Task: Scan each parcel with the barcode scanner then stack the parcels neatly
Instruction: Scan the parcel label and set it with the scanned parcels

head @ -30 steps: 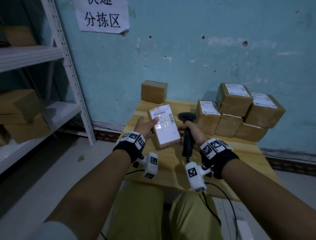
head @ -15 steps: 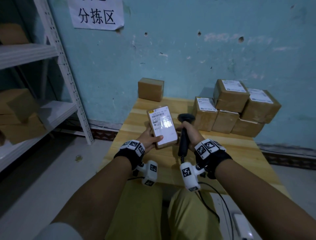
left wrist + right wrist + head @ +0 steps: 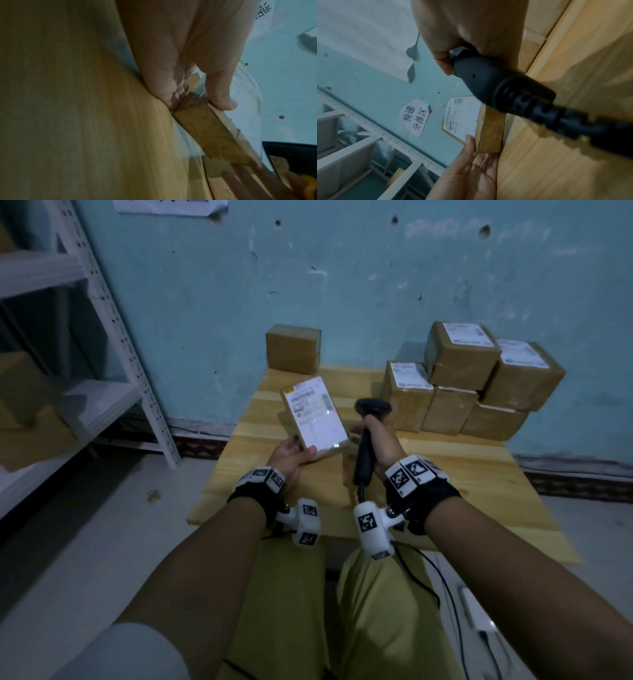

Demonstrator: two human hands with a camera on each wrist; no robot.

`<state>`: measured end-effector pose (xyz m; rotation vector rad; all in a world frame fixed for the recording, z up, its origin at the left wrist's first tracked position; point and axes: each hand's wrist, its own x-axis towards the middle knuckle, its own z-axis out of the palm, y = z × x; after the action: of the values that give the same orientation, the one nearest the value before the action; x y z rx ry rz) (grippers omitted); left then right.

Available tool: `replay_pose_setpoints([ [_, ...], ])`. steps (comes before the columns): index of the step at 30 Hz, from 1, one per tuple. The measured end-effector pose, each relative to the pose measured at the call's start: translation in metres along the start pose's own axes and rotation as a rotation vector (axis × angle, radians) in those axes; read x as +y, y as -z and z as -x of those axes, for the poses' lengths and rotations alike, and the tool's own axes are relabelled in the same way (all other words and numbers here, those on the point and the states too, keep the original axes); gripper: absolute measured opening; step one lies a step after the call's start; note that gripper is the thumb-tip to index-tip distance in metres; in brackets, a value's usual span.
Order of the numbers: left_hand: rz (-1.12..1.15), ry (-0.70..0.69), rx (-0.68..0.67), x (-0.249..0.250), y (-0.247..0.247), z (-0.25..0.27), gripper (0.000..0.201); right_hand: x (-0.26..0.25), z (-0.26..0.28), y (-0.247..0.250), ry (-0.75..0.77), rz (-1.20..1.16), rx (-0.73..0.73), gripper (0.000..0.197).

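While the left hand (image 3: 291, 453) grips the near end of the flat brown cardboard parcel with a white label (image 3: 315, 416), the right hand (image 3: 375, 440) is clenched around the handle of the black barcode scanner (image 3: 366, 436), just beside the parcel's right edge. To scan well, I think the scanner head should turn toward the barcode at the label's far end, and the parcel should stay tilted and steady. Beyond the right hand stands a stack of brown boxes (image 3: 472, 381) on the light wooden table (image 3: 462, 491).
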<state>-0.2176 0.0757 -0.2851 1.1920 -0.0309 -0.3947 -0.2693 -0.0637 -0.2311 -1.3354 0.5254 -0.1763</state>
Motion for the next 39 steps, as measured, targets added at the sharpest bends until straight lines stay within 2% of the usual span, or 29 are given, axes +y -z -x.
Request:
replay_pose_setpoints([
  [1,0.03,-0.005,0.023,-0.001,0.001,0.001,0.049,0.0,0.005,0.0,0.018,0.002,0.001,0.044],
  [4,0.055,-0.014,0.047,-0.004,0.003,0.001,0.049,-0.001,0.018,-0.001,0.102,0.001,-0.02,0.017],
  [7,0.016,-0.033,0.045,-0.006,0.002,0.002,0.053,-0.006,0.033,-0.003,0.17,0.034,-0.078,0.008],
  [13,-0.071,-0.086,0.067,-0.008,0.003,0.002,0.064,0.006,0.044,-0.011,0.2,0.186,-0.169,0.008],
  [17,-0.15,-0.085,0.032,-0.008,0.006,-0.001,0.066,0.009,0.047,-0.015,0.206,0.233,-0.21,0.012],
  [25,-0.176,-0.138,-0.019,-0.013,0.013,-0.009,0.055,0.012,0.05,-0.017,0.219,0.217,-0.231,0.017],
  [39,-0.199,-0.169,0.014,-0.016,0.011,-0.009,0.056,0.008,0.064,-0.021,0.207,0.147,-0.234,0.017],
])
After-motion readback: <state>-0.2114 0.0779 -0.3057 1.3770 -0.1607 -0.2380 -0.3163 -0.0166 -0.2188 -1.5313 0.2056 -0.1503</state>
